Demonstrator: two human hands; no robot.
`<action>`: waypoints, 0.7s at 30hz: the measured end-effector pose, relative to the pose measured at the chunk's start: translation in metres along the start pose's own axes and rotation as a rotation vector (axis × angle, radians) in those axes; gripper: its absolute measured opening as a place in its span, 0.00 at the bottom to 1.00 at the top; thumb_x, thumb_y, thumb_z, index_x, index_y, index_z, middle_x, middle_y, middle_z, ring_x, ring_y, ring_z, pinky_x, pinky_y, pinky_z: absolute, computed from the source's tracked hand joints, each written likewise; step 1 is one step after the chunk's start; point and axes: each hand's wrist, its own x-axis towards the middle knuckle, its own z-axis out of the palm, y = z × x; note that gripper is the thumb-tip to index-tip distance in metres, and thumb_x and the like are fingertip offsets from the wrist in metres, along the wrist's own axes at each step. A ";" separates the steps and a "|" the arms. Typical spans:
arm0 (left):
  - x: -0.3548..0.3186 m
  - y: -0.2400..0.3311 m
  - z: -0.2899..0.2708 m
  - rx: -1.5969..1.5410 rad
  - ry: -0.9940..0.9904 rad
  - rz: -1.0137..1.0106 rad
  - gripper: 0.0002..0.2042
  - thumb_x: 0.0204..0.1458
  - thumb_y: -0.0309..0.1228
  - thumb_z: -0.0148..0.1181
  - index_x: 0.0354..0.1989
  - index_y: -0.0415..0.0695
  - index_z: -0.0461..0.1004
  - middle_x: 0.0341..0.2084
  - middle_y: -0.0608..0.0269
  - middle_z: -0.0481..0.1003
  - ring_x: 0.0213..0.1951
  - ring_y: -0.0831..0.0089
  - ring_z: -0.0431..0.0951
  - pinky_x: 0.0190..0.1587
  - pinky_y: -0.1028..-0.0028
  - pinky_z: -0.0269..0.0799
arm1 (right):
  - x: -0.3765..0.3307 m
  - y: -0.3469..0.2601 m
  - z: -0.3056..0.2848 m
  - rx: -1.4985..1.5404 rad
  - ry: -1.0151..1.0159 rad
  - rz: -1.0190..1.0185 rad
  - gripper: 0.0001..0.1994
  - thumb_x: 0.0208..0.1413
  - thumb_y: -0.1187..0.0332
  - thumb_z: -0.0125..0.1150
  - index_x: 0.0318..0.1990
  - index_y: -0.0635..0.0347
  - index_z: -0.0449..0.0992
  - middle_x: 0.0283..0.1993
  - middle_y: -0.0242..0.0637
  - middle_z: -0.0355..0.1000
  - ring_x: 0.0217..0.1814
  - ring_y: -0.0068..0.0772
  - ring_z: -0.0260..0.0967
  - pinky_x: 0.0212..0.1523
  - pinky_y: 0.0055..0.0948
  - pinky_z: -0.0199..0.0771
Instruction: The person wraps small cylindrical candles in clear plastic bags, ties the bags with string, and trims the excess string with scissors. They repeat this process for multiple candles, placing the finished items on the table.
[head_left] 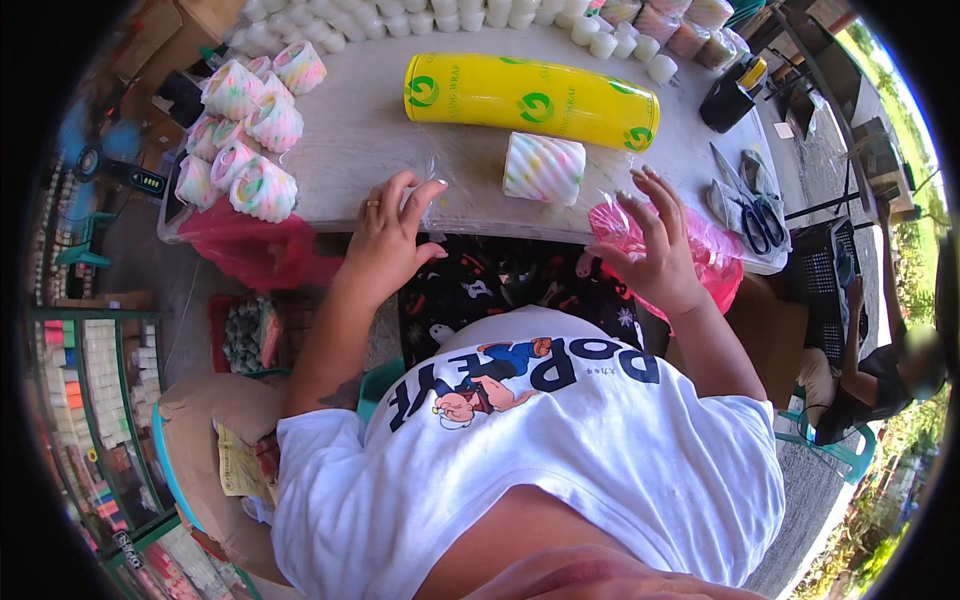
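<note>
Evidently, neither hand had the swirled white cylinder [544,168] in its grasp: it sat on the table [360,120] between the two hands, near the front edge and just before a yellow roll of wrap [530,100]. Pink, yellow and green specks dotted its surface; whether it touched the roll could not be told.

The left hand [390,235] hung over the table edge, thumb and forefinger parted, the other fingers bent. The right hand [658,245] was raised on the far side of the cylinder, its fingers spread and its thumb well away from them. Clear film [594,192] glinted beside the cylinder (too sheer to tell whether any fingertip pinched it).

A pile of speckled, swirled pieces [262,190] rose at the table's left end, and small white cylinders [480,12] lined the back. Pink plastic [255,245] drooped below the left corner. Scissors [762,225] lay at the right end, over a grey cloth [728,203], with a black holder [733,97] farther back.
</note>
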 end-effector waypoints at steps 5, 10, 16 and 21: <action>0.004 -0.013 -0.003 -0.097 0.042 0.053 0.32 0.35 0.26 0.69 0.52 0.51 0.63 0.48 0.55 0.63 0.51 0.53 0.65 0.54 0.58 0.61 | -0.056 0.016 0.023 -0.251 -0.052 -0.077 0.29 0.38 0.67 0.69 0.51 0.46 0.63 0.63 0.44 0.55 0.67 0.54 0.51 0.62 0.59 0.47; 0.011 -0.015 -0.005 -0.187 0.066 0.118 0.16 0.40 0.24 0.65 0.40 0.45 0.73 0.36 0.59 0.69 0.42 0.58 0.71 0.44 0.64 0.68 | -0.052 0.014 0.024 -0.291 -0.034 0.003 0.18 0.38 0.71 0.66 0.41 0.50 0.72 0.58 0.39 0.62 0.64 0.49 0.55 0.60 0.55 0.50; 0.011 -0.021 0.003 -0.234 0.136 0.206 0.06 0.41 0.21 0.63 0.29 0.41 0.75 0.29 0.60 0.71 0.34 0.60 0.73 0.37 0.67 0.70 | -0.038 0.010 0.002 -0.215 0.055 -0.066 0.15 0.38 0.77 0.63 0.37 0.52 0.75 0.43 0.35 0.68 0.47 0.39 0.65 0.47 0.41 0.63; 0.012 -0.021 -0.005 -0.446 0.154 0.174 0.07 0.42 0.15 0.60 0.29 0.39 0.73 0.27 0.59 0.72 0.29 0.67 0.74 0.32 0.74 0.69 | -0.023 0.007 -0.018 -0.053 0.043 0.026 0.13 0.39 0.80 0.64 0.35 0.55 0.76 0.33 0.36 0.69 0.32 0.39 0.68 0.31 0.31 0.68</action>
